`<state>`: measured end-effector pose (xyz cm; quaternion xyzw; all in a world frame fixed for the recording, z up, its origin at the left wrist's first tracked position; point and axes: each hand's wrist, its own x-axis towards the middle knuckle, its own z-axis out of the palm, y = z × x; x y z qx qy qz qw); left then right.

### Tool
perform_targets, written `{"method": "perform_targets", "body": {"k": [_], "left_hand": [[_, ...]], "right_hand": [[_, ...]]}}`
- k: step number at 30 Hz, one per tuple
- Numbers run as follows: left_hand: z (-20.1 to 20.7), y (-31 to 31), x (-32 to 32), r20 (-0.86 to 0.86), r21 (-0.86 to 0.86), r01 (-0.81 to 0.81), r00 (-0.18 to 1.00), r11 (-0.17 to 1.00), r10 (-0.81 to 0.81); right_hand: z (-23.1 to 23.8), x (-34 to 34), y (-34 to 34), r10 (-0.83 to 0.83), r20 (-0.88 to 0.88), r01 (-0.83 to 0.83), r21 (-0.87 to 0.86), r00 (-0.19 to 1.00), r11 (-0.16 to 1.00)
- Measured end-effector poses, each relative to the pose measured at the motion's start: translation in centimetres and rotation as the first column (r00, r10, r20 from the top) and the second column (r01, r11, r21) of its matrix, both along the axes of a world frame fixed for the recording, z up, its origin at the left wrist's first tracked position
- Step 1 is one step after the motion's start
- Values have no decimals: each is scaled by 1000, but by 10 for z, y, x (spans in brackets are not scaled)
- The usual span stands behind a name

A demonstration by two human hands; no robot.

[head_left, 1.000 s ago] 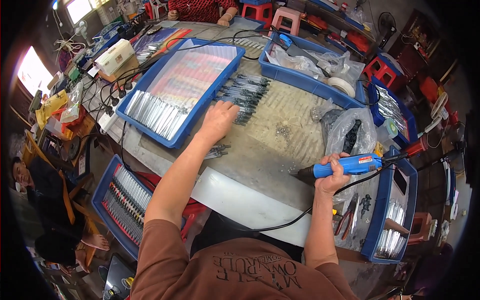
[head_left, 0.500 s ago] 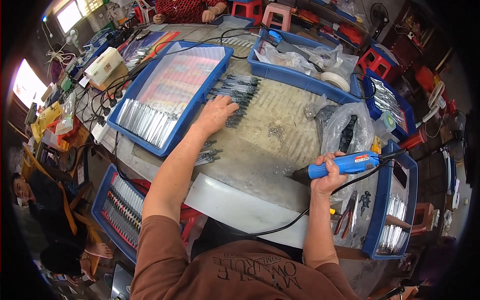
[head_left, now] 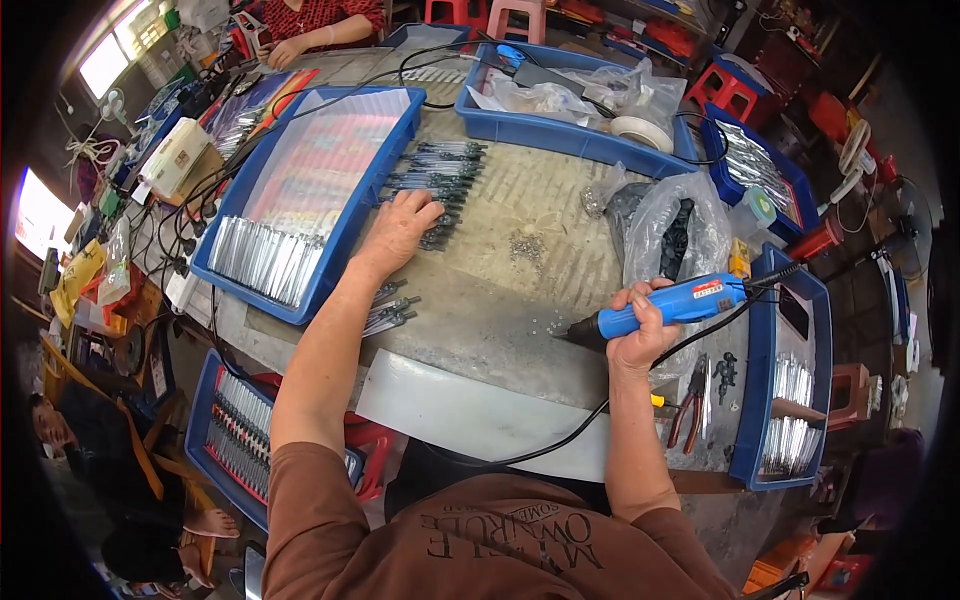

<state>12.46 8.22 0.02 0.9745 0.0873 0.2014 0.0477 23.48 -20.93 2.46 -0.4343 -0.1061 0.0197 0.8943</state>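
Observation:
My left hand point(head_left: 402, 232) lies over a row of clear pens with dark ends point(head_left: 442, 178). Its fingers are bent down and held together, and whatever they grip is hidden beneath them. A few more pens point(head_left: 390, 312) lie beside my left forearm. My right hand point(head_left: 640, 325) is wrapped round a blue corded tool, which looks like an electric screwdriver point(head_left: 690, 300). Its black nose points left, just over the tabletop, close to some small pale bits point(head_left: 556, 327). The black cord leaves the tool's rear and loops back towards me.
A blue tray of clear barrels point(head_left: 265, 300) stands left; another blue tray point(head_left: 560, 137) holds bags and a tape roll. Near my right hand are an open plastic bag of dark parts point(head_left: 690, 225), pliers point(head_left: 688, 410) and a blue side tray point(head_left: 822, 400). Someone's hand point(head_left: 287, 50) shows across the table.
The whole view has shifted, so the table sits further left. My two hands keep nearly the same places over the table. Across it, the other person's hands have come closer together.

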Motion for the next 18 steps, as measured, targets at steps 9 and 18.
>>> {"method": "perform_targets", "body": {"k": [9, 18], "left_hand": [[21, -59, -9, 94, 49, 70, 993, 996, -75], [-7, -117, -31, -142, 37, 151, 979, 988, -144]], "right_hand": [[0, 3, -1, -22, -9, 22, 13, 1000, 1000], [-1, 4, -2, -21, 25, 20, 32, 999, 999]]}}
